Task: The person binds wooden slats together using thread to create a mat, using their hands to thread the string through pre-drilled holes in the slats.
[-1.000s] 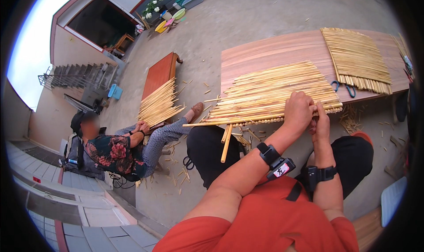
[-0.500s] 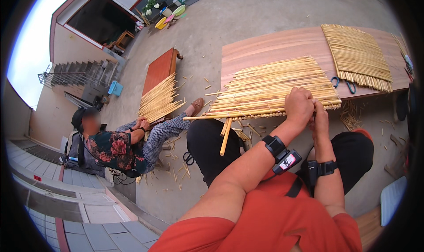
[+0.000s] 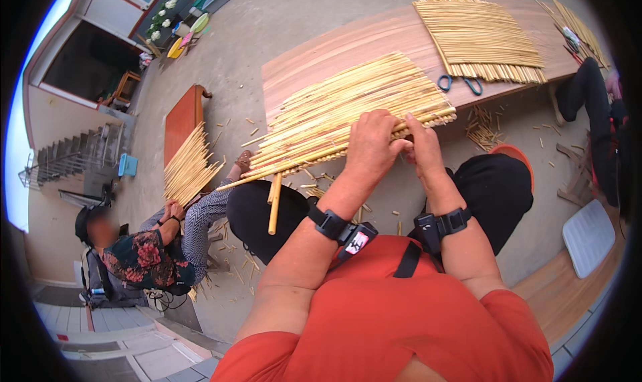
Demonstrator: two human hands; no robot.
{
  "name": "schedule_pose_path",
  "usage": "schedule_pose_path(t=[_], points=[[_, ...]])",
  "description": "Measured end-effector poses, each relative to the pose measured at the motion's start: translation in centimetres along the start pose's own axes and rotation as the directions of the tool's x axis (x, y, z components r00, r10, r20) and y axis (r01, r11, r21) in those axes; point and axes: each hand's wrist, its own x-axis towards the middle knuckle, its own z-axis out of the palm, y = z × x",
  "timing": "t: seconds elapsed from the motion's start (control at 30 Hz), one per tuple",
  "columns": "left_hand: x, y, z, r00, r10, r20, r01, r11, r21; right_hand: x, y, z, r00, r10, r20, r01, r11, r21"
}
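A mat of straw-yellow reed stalks [image 3: 361,94], tied side by side, lies on the near part of the wooden table, its near edge overhanging toward my lap. My left hand [image 3: 374,144] is closed over that near edge, fingers bent around the outermost stalk. Close beside it, my right hand [image 3: 426,149] is closed at the same edge, thumb and forefinger meeting near the left thumb. Whatever those right fingertips pinch is too small to make out. Two short reed pieces [image 3: 274,205] stick out below the mat's left end, over my left knee.
On the wooden table [image 3: 301,71], a second reed mat [image 3: 478,37] lies beyond blue-handled scissors [image 3: 460,84]. A red basin [image 3: 516,161] stands by my right knee. Reed offcuts [image 3: 485,124] litter the floor. At left, a seated person [image 3: 144,248] handles reeds on a low red table [image 3: 184,124].
The view has swung, so the tables and mats sit farther left and higher. My hands remain at the mat's near edge, the right now more visible beside the left.
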Motion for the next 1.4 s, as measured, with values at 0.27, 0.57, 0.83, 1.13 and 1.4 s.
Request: schedule_pose_path(t=[0.27, 0.57, 0.83, 1.13, 1.4], points=[[0.8, -1.0, -1.3, 0.965, 0.253, -0.071, -0.209, 0.903, 0.376, -1.0, 0.0, -0.6, 0.931, -0.247, 0.269, 0.231, 0.969, 0.09], [1.2, 0.7, -1.1, 0.974, 0.209, -0.082, -0.17, 0.925, 0.341, -1.2, -1.1, -0.5, 0.946, -0.3, 0.124, 0.29, 0.952, 0.093], [1.8, 1.1, -1.0, 0.979, 0.203, -0.028, -0.189, 0.946, 0.263, -1.2, -1.1, -0.4, 0.945, -0.32, 0.074, 0.306, 0.939, 0.155], [1.7, 0.7, -0.4, 0.99, 0.14, -0.019, -0.133, 0.968, 0.213, -1.3, -1.6, -0.4, 0.949, -0.315, -0.004, 0.314, 0.948, 0.05], [1.7, 1.1, -0.8, 0.988, 0.133, -0.076, -0.115, 0.973, 0.198, -1.0, -1.9, -0.7, 0.96, -0.271, 0.068, 0.266, 0.961, 0.074]])
